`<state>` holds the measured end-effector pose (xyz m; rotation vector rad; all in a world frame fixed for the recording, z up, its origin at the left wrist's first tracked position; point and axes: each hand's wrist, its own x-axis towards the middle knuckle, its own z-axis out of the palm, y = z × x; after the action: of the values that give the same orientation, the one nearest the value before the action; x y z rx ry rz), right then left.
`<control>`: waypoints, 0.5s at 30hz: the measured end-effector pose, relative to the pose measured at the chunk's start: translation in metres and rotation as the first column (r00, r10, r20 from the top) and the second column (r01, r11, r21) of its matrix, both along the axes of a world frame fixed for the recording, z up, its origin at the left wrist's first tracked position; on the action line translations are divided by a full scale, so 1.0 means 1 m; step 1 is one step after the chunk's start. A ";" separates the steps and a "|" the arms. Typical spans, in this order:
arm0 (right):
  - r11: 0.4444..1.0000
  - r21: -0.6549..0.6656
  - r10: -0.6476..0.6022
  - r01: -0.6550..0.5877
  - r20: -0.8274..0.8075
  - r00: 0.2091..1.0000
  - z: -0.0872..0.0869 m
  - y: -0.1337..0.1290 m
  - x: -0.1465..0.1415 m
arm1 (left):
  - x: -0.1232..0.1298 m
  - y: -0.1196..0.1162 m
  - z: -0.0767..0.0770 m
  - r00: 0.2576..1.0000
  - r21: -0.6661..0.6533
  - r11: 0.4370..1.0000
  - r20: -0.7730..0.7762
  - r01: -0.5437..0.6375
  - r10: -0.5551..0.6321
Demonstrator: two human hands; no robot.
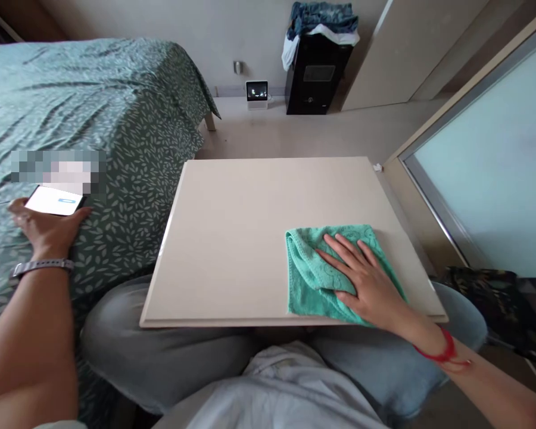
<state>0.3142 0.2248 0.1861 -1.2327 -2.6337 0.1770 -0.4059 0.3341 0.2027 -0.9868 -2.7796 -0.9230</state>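
Observation:
My left hand (49, 226) is wrapped round a phone (56, 201) with a lit white screen, over the bed at the left; the phone's upper part is blurred out. Flat on a green cloth (312, 298) lies my right hand (361, 277), its fingers spread. The cloth is partly folded over itself and covers the near right part of a cream board (232, 238), reaching its front edge. The board sits over my lap.
A bed (147, 113) with a leafy green cover stands at the left. Beyond the board are a small screen device (256, 94) and a black cabinet (317, 74) with clothes (324, 18) on top. A frosted panel (486, 149) rises at the right, near a dark bag (495, 304).

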 end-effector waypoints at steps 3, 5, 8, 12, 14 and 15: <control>1.000 -0.012 -0.023 0.023 0.005 1.000 -0.003 0.046 -0.001 | 0.008 0.000 0.004 0.999 0.008 0.999 0.010 -0.042 0.042; 0.996 -0.030 -0.080 0.081 0.012 0.997 -0.004 0.094 -0.006 | 0.013 -0.002 0.006 1.000 0.008 1.000 0.004 -0.019 0.019; 0.980 -0.060 -0.191 0.192 0.022 0.981 0.000 0.172 -0.021 | 0.020 -0.004 0.007 1.000 0.004 1.000 -0.004 0.001 -0.001; 0.948 -0.092 -0.306 0.304 0.000 0.952 0.008 0.245 -0.047 | 0.024 -0.005 0.007 1.000 0.016 1.000 -0.014 0.003 -0.003; 0.939 -0.101 -0.332 0.330 -0.003 0.943 0.011 0.260 -0.058 | 0.024 -0.005 0.008 1.000 0.014 1.000 -0.007 -0.008 0.008; 0.936 -0.104 -0.339 0.337 -0.001 0.941 0.012 0.262 -0.061 | 0.025 -0.005 0.008 1.000 0.016 1.000 -0.002 -0.014 0.014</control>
<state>0.2527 0.4870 0.1985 -1.6853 -2.3725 0.2637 -0.3811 0.3286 0.2112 -0.9646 -2.7694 -0.9405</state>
